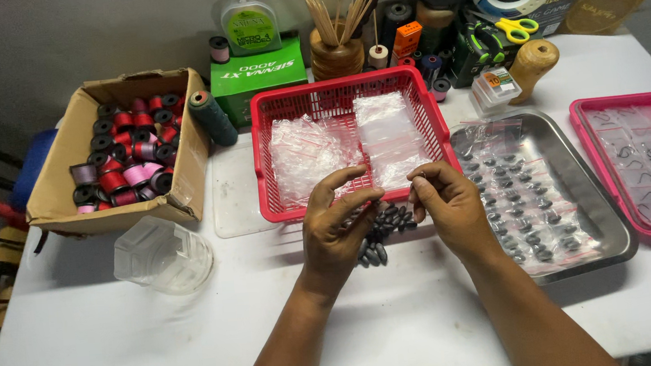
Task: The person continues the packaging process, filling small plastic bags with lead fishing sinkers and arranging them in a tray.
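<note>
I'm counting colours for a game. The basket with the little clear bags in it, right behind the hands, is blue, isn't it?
Not blue: the basket is red, as the head view shows. The rest is right: it holds little clear bags and sits right behind the left hand and right hand.

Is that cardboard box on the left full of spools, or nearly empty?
Roughly full. The open cardboard box holds a dense heap of thread spools, red, pink and black, covering its floor; its flaps are folded open.
</note>
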